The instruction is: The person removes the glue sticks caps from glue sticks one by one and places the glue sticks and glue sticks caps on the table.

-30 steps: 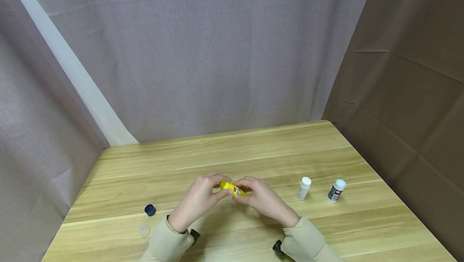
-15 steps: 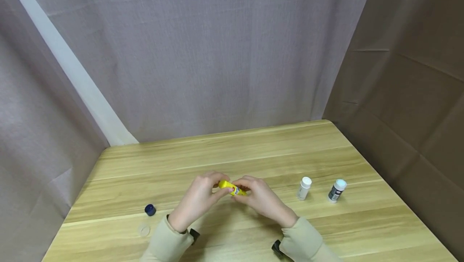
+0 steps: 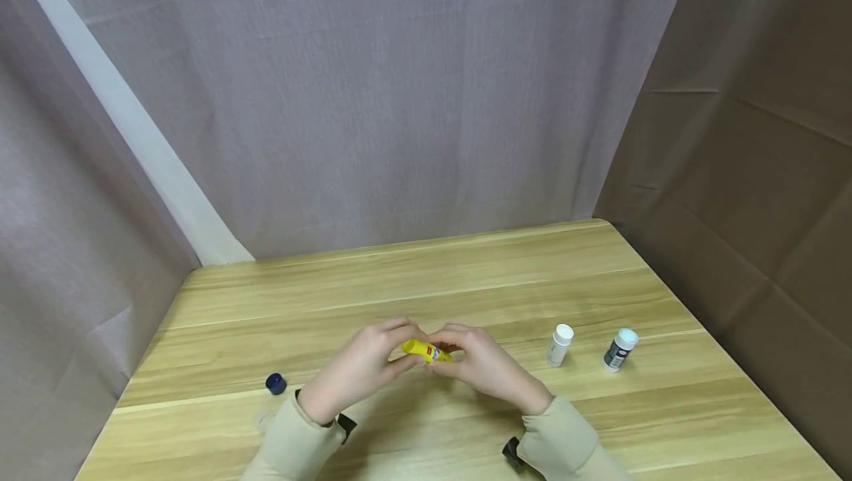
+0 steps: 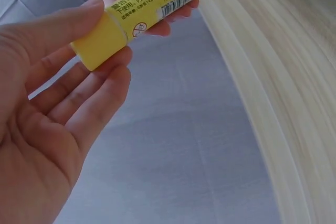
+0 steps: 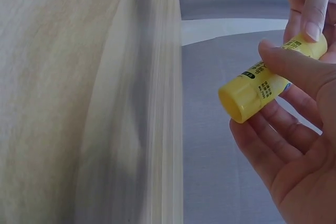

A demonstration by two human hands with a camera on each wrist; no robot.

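Observation:
Both hands hold a yellow glue stick [image 3: 421, 349] above the middle of the table. At one end, the thumb and fingers of the left hand [image 3: 369, 364] pinch its plain yellow cap [image 4: 101, 43]. The right hand [image 3: 478, 364] grips the printed body [image 5: 262, 80] between thumb and fingers, and the hollow-looking yellow base end points out past them. Black print and a barcode [image 4: 176, 4] show on the label in the left wrist view. The stick lies tilted, its left end higher in the head view.
A white tube [image 3: 560, 345] and a dark-labelled tube with a pale blue top [image 3: 620, 350] stand at right on the wooden table [image 3: 413, 281]. At left lie a dark blue cap [image 3: 276, 383] and a clear ring [image 3: 262, 419], partly behind the left sleeve.
The left wrist and sleeve have shifted slightly left and now cover part of the clear ring. The glue stick has tipped a little flatter. Both hands keep their hold.

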